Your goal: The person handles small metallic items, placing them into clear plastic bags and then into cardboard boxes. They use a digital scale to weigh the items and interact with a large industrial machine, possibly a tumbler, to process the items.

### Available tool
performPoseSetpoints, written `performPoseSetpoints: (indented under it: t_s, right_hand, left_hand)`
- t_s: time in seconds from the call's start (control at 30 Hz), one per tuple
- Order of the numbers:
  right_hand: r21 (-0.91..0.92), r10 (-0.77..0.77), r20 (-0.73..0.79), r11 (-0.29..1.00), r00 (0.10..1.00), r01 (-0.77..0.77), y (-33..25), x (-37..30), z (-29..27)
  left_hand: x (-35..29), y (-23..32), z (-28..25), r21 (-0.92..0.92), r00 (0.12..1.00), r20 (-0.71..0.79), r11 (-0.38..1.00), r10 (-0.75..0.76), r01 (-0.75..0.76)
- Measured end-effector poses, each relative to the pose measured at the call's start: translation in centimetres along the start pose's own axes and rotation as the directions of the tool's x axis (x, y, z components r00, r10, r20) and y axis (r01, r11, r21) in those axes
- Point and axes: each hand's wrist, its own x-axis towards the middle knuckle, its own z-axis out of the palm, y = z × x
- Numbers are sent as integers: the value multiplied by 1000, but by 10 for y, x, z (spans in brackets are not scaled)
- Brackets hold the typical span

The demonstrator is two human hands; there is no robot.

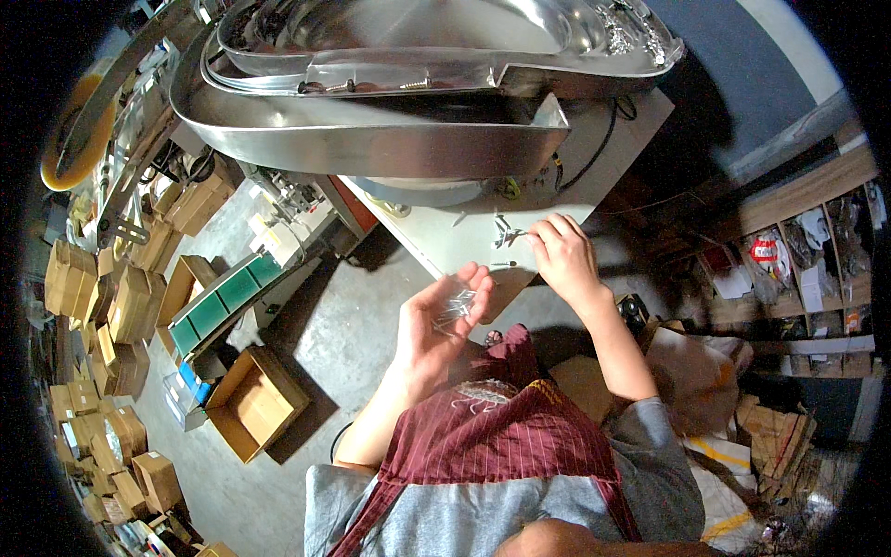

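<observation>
Cupping upward, the left hand lies palm-open with a small heap of thin metal screws resting in it, its grip wide; at 1 o'clock from it, the right hand bends at the wrist, fingertips pinched narrow on a few loose screws lying on the pale worktop. Both hands sit near the worktop's lower edge; bare grey floor opens at 8 o'clock; a polished steel feeder bowl curves overhead at 12 o'clock.
</observation>
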Motion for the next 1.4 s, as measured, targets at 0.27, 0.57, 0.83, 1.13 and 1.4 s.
performPoseSetpoints:
  t_s: [0.27,0.57,0.83,1.13,1.4]
  right_hand:
    - [46,-311,-41,949,950,312,-22,-21,9]
    - [480,-147,54,871,988,104,-76,-1,-47]
    - [216,-41,-64,975,997,54,-40,16,-9]
    - [361,-12,-206,928,978,87,-30,13,-9]
    - [382,-123,-53,914,991,134,-64,12,-32]
  left_hand:
    - [-25,4,8,90,986,-161,996,37,-23]
    - [-35,-12,18,280,985,-150,959,82,-37]
    - [-36,-10,20,173,994,-98,983,-41,58]
    - [-33,-6,11,135,999,-48,990,-20,27]
    - [-28,-5,22,134,993,-122,991,8,9]
